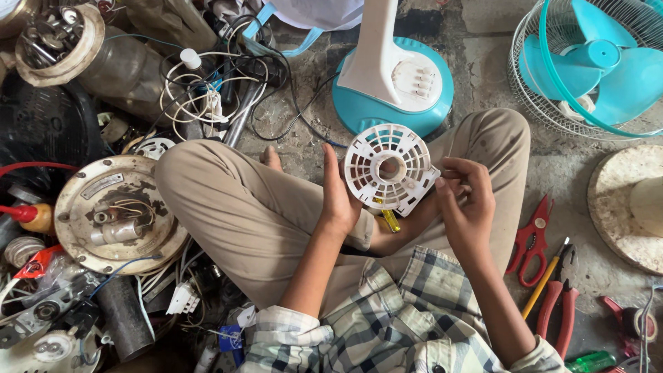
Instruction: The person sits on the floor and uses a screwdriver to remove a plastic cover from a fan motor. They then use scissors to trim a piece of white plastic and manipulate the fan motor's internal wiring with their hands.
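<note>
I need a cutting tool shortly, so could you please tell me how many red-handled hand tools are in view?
2: red-handled snips on the floor right of the person's knee, and red-handled pliers just below them. More may be hidden in the clutter.

Bare concrete floor (483, 41). Teal fan base (394, 83) at far edge, caged teal fan head (587, 65) in far right corner, red snips (530, 242) and pliers (563, 304) along right edge, round metal plate (110, 214) at left edge.

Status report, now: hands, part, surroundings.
Left hand and right hand both grip the round white slotted plastic fan housing over the lap. Teal fan base ahead; red-handled snips on the right.
</note>
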